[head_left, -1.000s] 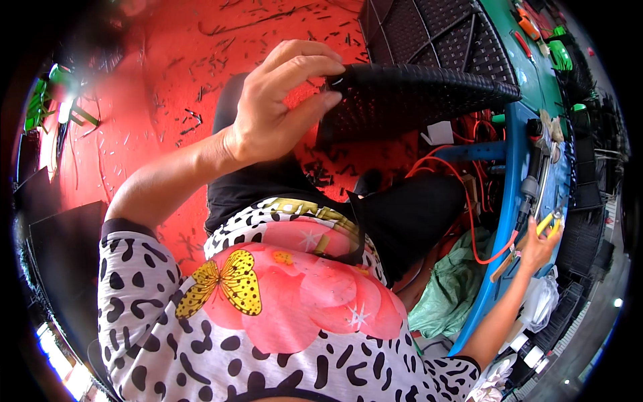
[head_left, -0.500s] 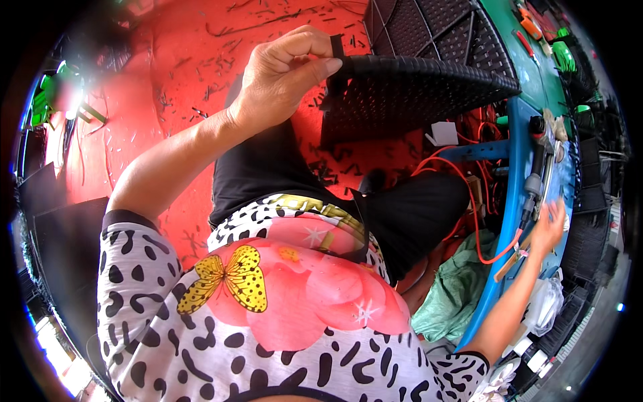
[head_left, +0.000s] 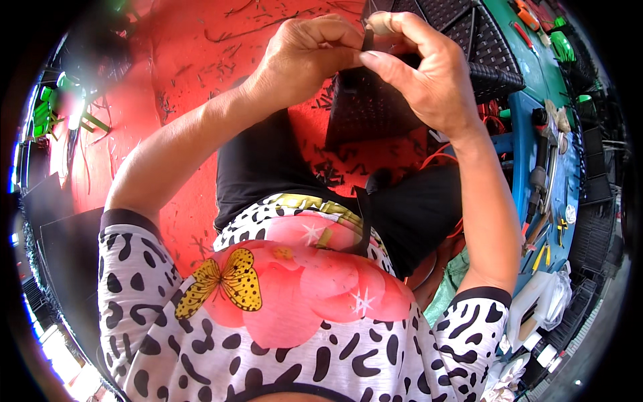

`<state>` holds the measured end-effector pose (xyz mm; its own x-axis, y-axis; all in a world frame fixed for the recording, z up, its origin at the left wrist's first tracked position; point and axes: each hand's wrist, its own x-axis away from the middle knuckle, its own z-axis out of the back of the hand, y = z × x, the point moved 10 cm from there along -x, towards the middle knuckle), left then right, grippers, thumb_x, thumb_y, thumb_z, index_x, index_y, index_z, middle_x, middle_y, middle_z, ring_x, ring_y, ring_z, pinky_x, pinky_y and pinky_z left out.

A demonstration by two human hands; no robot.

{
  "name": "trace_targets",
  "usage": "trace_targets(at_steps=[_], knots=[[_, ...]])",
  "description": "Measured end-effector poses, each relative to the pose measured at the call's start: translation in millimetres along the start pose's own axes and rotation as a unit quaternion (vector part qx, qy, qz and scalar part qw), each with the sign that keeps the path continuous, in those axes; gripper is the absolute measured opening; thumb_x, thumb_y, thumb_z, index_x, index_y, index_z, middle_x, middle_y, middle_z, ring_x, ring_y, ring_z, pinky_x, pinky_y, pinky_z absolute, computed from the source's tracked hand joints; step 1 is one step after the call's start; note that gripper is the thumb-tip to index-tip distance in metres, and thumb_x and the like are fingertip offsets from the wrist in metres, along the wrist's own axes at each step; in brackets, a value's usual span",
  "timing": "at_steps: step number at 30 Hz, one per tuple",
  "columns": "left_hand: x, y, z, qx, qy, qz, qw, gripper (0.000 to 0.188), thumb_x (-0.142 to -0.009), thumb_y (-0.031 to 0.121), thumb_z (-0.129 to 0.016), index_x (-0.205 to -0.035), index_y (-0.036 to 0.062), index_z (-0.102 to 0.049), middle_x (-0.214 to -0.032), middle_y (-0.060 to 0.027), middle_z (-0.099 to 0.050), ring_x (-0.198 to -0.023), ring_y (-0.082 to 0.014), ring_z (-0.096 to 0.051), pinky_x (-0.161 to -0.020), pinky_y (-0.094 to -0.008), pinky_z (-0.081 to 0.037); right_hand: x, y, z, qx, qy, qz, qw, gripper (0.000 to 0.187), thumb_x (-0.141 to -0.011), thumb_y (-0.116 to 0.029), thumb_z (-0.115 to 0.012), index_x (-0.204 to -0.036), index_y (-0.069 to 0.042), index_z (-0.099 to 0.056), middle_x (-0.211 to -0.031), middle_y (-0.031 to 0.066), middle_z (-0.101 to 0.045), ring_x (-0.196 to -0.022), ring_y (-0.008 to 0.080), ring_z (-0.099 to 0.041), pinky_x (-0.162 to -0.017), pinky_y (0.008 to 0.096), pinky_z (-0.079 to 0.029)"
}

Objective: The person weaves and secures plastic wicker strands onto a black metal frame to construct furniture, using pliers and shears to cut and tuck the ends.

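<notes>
My left hand and my right hand meet near the top of the view, over my lap. Both pinch a thin black strip between fingers and thumbs. Right behind them is a black woven panel, its edge touching the strip; more black woven mesh lies beyond it. I am seated, in black trousers and a patterned shirt with a butterfly.
A red floor strewn with short black offcuts spreads to the left. On the right a blue-green bench carries a power tool, yellow-handled pliers and other tools. Orange cable loops by my right knee. Plastic bags lie lower right.
My right hand has left the bench at lower right and come up to join the left on the strip. The left hand and woven panel have shifted up in view.
</notes>
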<state>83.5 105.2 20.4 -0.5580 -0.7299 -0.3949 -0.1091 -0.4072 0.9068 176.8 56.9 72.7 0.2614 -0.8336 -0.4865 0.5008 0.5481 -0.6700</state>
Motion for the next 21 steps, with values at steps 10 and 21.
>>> trace_targets(at_steps=[10,21], knots=[[24,-29,12,0.167,-0.010,0.126,0.978,0.022,-0.086,-0.002,-0.049,-0.106,-0.0027,-0.058,-0.099,-0.0041,-0.060,-0.098,-0.0115,-0.054,-0.084,-0.0240,-0.041,-1,30,-16,-0.159,0.021,-0.061,0.985,0.017,-0.084,-0.004,-0.060,-0.100,0.003,-0.058,-0.090,0.0021,-0.061,-0.084,0.0069,-0.057,-0.079,0.0217,-0.046],[38,-8,-8,-0.091,-0.040,-0.016,0.995,0.051,-0.076,-0.003,-0.063,-0.121,-0.0019,-0.039,-0.106,-0.0100,-0.054,-0.104,-0.0173,-0.054,-0.090,-0.0301,-0.043,-6,3,-27,-0.053,-0.065,0.000,0.996,0.009,-0.079,-0.004,-0.065,-0.083,0.002,-0.060,-0.084,0.0038,-0.059,-0.080,0.0098,-0.054,-0.076,0.0222,-0.043]])
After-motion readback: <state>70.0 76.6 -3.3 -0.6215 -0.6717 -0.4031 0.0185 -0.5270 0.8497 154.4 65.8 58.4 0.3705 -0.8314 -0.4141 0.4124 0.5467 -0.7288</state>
